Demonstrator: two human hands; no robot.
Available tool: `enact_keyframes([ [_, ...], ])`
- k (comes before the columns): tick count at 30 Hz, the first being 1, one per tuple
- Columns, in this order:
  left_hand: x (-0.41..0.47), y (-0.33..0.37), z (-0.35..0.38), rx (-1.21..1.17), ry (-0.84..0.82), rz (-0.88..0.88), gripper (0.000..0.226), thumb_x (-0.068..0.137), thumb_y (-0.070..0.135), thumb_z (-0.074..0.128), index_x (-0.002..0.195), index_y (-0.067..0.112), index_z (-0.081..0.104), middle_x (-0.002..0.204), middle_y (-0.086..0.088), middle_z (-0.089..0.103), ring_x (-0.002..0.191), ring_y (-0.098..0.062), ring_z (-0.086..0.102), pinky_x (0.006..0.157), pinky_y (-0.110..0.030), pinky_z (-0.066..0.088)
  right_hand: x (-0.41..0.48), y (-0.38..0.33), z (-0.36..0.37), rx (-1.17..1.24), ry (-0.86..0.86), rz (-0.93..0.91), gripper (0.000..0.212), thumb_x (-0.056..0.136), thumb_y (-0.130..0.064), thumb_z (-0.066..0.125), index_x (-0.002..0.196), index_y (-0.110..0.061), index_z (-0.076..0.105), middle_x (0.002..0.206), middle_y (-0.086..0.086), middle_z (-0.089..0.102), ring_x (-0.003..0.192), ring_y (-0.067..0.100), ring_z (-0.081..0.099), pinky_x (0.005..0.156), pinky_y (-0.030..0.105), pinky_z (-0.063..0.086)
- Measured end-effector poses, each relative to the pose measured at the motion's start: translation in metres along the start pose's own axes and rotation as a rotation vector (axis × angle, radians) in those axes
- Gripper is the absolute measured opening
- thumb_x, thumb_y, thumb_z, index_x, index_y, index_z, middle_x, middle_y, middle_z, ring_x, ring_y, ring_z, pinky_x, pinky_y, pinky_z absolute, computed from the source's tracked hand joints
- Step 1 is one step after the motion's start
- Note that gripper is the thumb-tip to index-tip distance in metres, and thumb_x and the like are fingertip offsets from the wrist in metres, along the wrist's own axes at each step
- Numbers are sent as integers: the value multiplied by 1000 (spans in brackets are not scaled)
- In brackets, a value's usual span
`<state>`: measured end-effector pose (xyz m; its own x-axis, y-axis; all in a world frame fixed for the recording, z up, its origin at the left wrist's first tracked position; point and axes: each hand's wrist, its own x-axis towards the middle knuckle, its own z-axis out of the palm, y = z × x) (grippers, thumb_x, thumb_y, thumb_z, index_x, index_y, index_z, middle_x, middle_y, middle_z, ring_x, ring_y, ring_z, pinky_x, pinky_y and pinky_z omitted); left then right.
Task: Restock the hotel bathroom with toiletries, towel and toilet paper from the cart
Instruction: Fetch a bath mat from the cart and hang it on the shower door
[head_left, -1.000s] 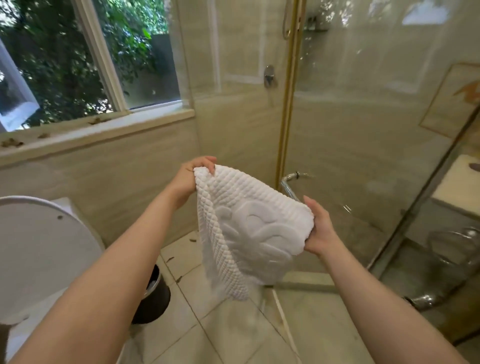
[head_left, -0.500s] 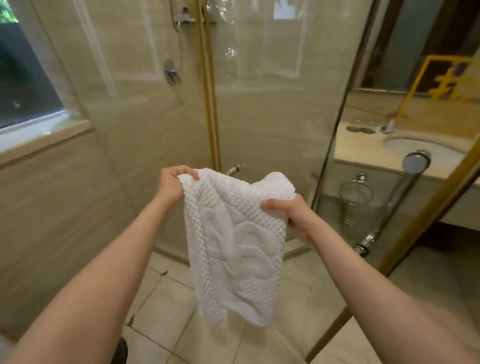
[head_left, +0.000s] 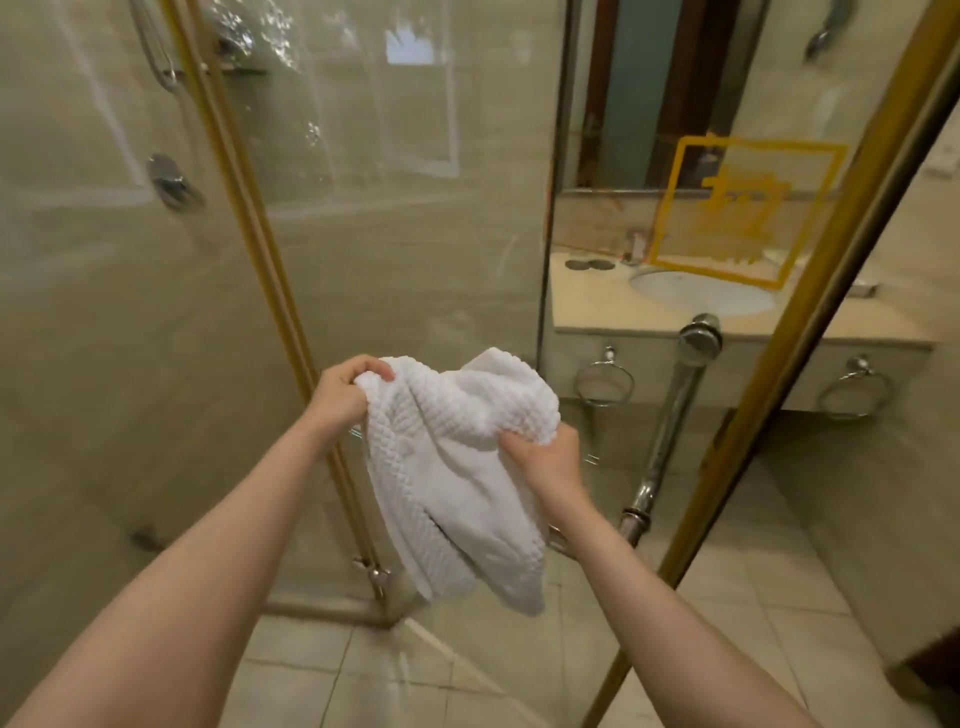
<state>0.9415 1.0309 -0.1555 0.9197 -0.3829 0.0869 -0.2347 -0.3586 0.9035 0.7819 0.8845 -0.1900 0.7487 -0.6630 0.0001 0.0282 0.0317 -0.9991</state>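
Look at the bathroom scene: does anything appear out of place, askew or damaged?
Only the white towel: it is bunched and crumpled between the left hand and right hand, hanging unevenly in front of the glass shower door, not folded or hung. Both towel rings under the counter are bare. Nothing looks spilled or broken.

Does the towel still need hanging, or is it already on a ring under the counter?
No, left hand and right hand hold the towel.
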Motion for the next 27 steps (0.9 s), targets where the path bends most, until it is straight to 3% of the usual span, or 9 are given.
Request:
enact_keyframes([
  [2, 13, 2, 5, -95, 18, -26, 49, 81, -19, 23, 87, 13, 61, 97, -8, 57, 75, -21, 52, 45, -15, 42, 4, 11, 4, 43, 41, 76, 21, 81, 2, 63, 75, -19, 59, 69, -8, 61, 59, 0, 60, 45, 7, 44],
  [5, 30, 1, 5, -337, -60, -139, 37, 84, -7, 32, 75, 15, 60, 67, -7, 56, 49, -11, 53, 39, -12, 38, 9, 25, 10, 99, 50, 215, 18, 81, -4, 66, 82, -21, 63, 78, -6, 67, 71, 9, 63, 60, 19, 52],
  [6, 35, -1, 4, -366, -111, -144, 28, 84, 3, 39, 73, 16, 61, 61, -3, 54, 49, -11, 51, 45, -15, 40, 12, 30, 13, 101, 75, 241, 17, 81, -4, 67, 81, -21, 64, 80, -3, 68, 75, 13, 64, 66, 24, 52],
  [9, 50, -17, 4, -192, -183, -17, 16, 84, 12, 62, 73, 23, 61, 81, 7, 59, 89, -16, 53, 80, -28, 42, 19, 33, 17, 22, 149, 292, 8, 79, -9, 67, 80, -17, 66, 85, 4, 69, 80, 18, 63, 70, 30, 49],
  [11, 53, -30, 3, -64, -233, 77, 24, 77, 8, 72, 74, 26, 56, 95, 10, 59, 105, -12, 48, 92, -29, 37, 22, 30, 23, -54, 226, 293, 6, 78, -12, 66, 83, -12, 69, 84, 5, 67, 73, 13, 59, 61, 23, 46],
  [14, 59, -50, 2, 32, -323, 213, 30, 77, 7, 74, 77, 29, 53, 111, 0, 54, 112, -12, 45, 94, -23, 31, 26, 27, 34, -143, 358, 257, 5, 78, -7, 65, 82, -10, 65, 75, 3, 59, 64, 8, 48, 44, 11, 37],
  [19, 74, -73, 9, 203, -385, 332, 23, 82, 14, 69, 86, 29, 52, 111, 1, 40, 107, -12, 42, 93, -24, 33, 33, 31, 41, -499, 465, 322, 20, 78, -22, 66, 94, -12, 71, 101, 12, 70, 97, 27, 63, 71, 24, 39],
  [22, 75, -83, 12, 196, -384, 352, 21, 83, 15, 69, 94, 25, 53, 111, 2, 39, 105, -10, 43, 92, -20, 31, 35, 34, 44, -571, 465, 322, 23, 80, -24, 64, 96, -9, 71, 102, 15, 70, 103, 32, 61, 71, 22, 34],
  [27, 63, -96, 21, -6, -242, 278, 23, 79, 10, 71, 93, 23, 58, 113, -1, 44, 105, -11, 46, 91, -17, 32, 36, 36, 46, -639, 439, 365, 28, 81, -32, 62, 97, -11, 71, 102, 15, 69, 102, 34, 61, 70, 24, 36],
])
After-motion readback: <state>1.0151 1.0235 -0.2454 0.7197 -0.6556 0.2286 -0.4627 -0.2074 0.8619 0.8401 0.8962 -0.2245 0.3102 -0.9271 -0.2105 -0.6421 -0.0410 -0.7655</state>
